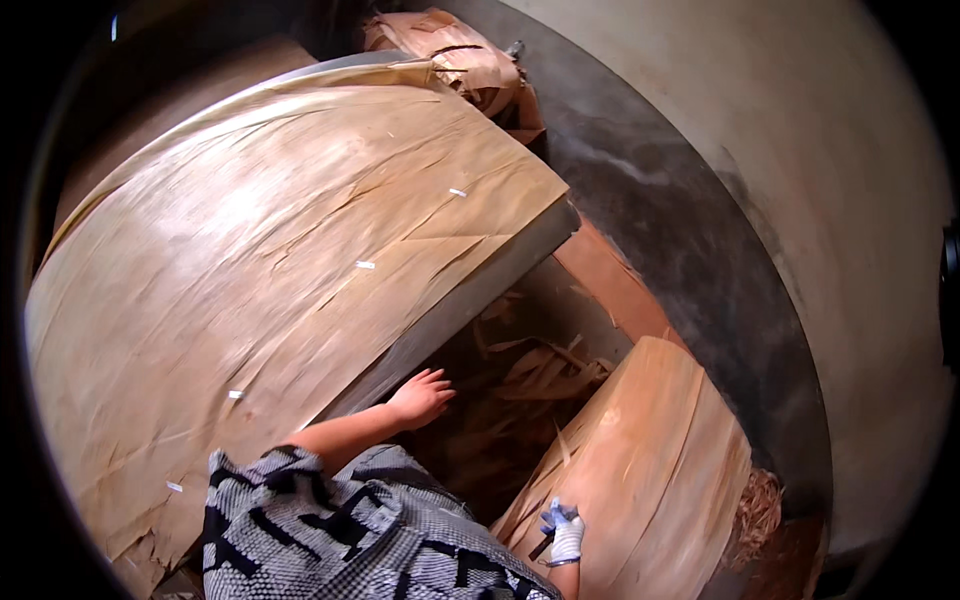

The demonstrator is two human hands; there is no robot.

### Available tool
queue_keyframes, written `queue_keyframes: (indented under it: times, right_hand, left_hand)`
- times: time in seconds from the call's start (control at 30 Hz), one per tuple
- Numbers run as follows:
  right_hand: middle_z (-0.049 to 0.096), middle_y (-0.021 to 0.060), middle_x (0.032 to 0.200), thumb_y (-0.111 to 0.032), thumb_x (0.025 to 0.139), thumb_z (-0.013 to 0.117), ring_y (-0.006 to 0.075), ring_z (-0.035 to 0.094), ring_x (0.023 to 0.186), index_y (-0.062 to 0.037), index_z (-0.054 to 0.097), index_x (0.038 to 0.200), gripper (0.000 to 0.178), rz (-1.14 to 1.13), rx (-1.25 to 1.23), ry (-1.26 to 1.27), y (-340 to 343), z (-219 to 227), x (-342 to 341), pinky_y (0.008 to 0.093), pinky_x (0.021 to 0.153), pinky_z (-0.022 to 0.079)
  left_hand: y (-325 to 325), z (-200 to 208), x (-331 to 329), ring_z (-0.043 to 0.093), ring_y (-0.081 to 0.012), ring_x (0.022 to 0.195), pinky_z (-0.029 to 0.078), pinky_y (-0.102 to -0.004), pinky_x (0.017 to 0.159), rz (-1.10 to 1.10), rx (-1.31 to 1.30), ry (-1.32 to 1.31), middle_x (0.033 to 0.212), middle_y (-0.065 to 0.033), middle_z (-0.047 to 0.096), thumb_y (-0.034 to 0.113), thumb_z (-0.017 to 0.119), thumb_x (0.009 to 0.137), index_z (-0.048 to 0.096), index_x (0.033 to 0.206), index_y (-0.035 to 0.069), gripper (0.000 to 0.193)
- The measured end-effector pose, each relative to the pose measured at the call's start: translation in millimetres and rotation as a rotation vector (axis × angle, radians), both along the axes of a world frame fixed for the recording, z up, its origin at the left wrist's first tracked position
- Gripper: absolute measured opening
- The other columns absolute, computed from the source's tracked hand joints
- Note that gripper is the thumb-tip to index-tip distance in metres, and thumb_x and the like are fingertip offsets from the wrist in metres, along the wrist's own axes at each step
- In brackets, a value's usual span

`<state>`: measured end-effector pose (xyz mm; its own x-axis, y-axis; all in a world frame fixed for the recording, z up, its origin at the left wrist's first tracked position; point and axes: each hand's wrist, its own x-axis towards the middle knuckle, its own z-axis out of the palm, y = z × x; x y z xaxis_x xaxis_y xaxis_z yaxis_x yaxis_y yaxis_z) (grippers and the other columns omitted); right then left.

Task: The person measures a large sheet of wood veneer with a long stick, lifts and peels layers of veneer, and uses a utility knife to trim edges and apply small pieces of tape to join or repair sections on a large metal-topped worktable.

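Note:
My bare left hand (421,398) is held out with its fingers stretched, beside the edge of a broad stack covered by a thin, wrinkled wood veneer sheet (290,240). Nothing is in that hand. My right hand (563,535) wears a white glove with blue-grey fingertips. Its fingers are closed round a small tool with a dark handle (541,547); the tool's working end cannot be made out. This hand is over a second pile of veneer sheets (645,450), orange-tan and curved, at the lower right.
Small white tape pieces (365,265) dot the big sheet. Torn veneer scraps (545,370) litter the dark gap between the two stacks. A bundled veneer roll (450,50) lies at the far end. More shreds (760,505) sit by the right pile, near a dark-based wall (680,200).

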<state>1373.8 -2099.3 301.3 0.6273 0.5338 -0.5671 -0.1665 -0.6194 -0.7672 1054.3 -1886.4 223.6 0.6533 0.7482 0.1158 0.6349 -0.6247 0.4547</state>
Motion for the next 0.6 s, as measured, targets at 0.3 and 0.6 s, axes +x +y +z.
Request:
queue_keyframes:
  times: [0.3,0.6]
  right_hand:
    - [0.058,0.0060,0.065,-0.018,0.082,0.059,0.0149,0.053,0.046,-0.0081,0.052,0.084,0.012,-0.134,0.114,-0.041,122,-22,148,0.0243,0.033,0.038]
    - [0.051,-0.0013,0.056,-0.028,0.078,0.067,0.0041,0.043,0.042,-0.0108,0.049,0.070,0.026,0.669,0.028,0.023,505,4,140,0.0178,0.035,0.030]
  left_hand:
    - [218,25,83,0.036,-0.0352,0.118,0.029,-0.0483,0.098,0.366,0.184,-0.230,0.123,-0.0155,0.043,0.011,0.064,0.064,0.047,0.115,0.008,0.053]
    - [256,-23,53,0.014,-0.0298,0.132,0.013,-0.0459,0.106,0.939,-0.055,0.279,0.142,-0.0124,0.020,0.037,0.052,0.082,0.027,0.134,0.011,0.064]
